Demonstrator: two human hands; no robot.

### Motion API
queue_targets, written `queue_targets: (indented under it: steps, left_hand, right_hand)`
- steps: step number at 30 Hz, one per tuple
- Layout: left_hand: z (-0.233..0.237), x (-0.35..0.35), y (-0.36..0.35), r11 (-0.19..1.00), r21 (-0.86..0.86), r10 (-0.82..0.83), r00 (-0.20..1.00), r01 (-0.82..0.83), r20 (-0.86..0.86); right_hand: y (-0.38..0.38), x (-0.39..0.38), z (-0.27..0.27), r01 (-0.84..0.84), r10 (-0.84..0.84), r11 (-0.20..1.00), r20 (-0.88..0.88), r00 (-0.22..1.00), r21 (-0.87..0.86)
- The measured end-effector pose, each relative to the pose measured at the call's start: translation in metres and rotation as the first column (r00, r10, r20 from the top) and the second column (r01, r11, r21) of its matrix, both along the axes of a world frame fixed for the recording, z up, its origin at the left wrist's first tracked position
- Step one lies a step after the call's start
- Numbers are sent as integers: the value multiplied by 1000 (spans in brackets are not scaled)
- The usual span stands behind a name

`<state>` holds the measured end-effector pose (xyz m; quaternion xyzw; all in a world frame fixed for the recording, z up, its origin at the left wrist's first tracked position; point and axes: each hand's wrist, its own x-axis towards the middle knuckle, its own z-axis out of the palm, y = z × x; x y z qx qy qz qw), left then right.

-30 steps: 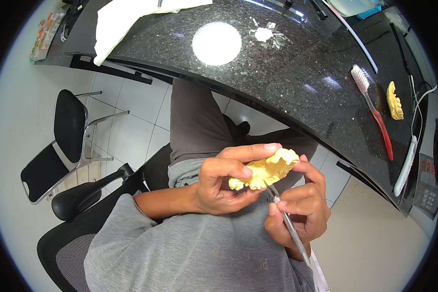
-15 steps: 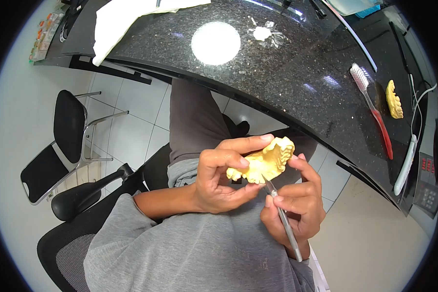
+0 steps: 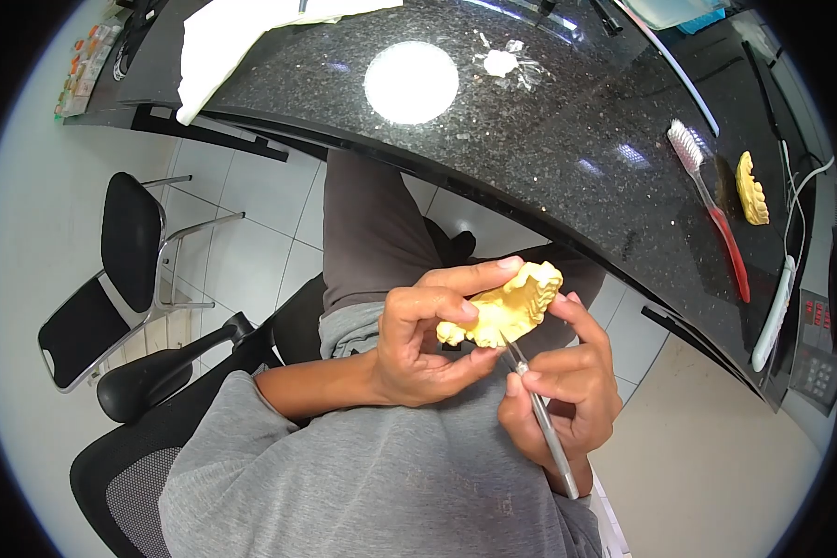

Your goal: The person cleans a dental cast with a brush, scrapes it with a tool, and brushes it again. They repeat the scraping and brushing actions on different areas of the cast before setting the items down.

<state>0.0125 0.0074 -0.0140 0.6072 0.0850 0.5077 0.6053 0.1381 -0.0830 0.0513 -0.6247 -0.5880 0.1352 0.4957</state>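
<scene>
My left hand [image 3: 423,339] grips a yellow dental cast [image 3: 510,312] with a row of moulded teeth, holding it above my lap in front of the desk edge. Between the thumb and fingers of my right hand [image 3: 572,400] is a slim metal craft knife [image 3: 550,432]. Its narrow tip touches the lower edge of the cast, near the teeth. The right index finger reaches up to the cast's right side. My left fingers cover part of the cast's left end.
On the dark speckled desk [image 3: 530,139] lie a red-handled toothbrush [image 3: 716,209], a second yellow cast [image 3: 751,189], a white cloth [image 3: 223,56] and some white residue [image 3: 501,63]. A white cable runs along the right. A black chair [image 3: 130,228] stands at left.
Very little differs. The cast's left end has shifted slightly within my left hand, and the knife tip stays against its lower edge.
</scene>
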Motion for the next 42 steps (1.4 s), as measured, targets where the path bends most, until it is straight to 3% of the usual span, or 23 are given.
queue_targets:
  steps: [6,23,42]
  left_hand:
    - [-4,0,2,996,85,29,1000,-29,1]
    - [-2,0,8,982,178,-66,998,61,22]
    - [-4,4,3,985,167,-43,999,39,22]
  right_hand:
    - [-3,0,0,18,-19,1000,-94,995,-10]
    - [-3,3,5,-15,12,999,-62,998,-39]
    - [0,7,3,-12,10,1000,-110,994,-21]
